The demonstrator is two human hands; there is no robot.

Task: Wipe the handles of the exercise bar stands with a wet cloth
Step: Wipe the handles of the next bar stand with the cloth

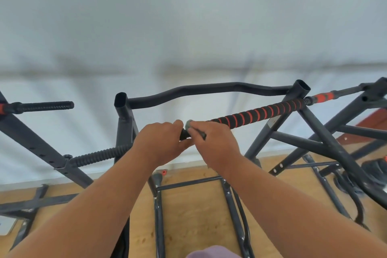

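Both hands meet at the near end of the black foam handle spiralled with red (257, 114); the left hand (162, 142) curls round its tip, the right hand (213, 142) pinches a small grey cloth (189, 124) there.

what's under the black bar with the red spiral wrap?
Below the black bar with red spiral wrap: black metal frame tubes on a tan wooden floor. Left hand and right hand cover the bar's near end, with a small grey piece between them.
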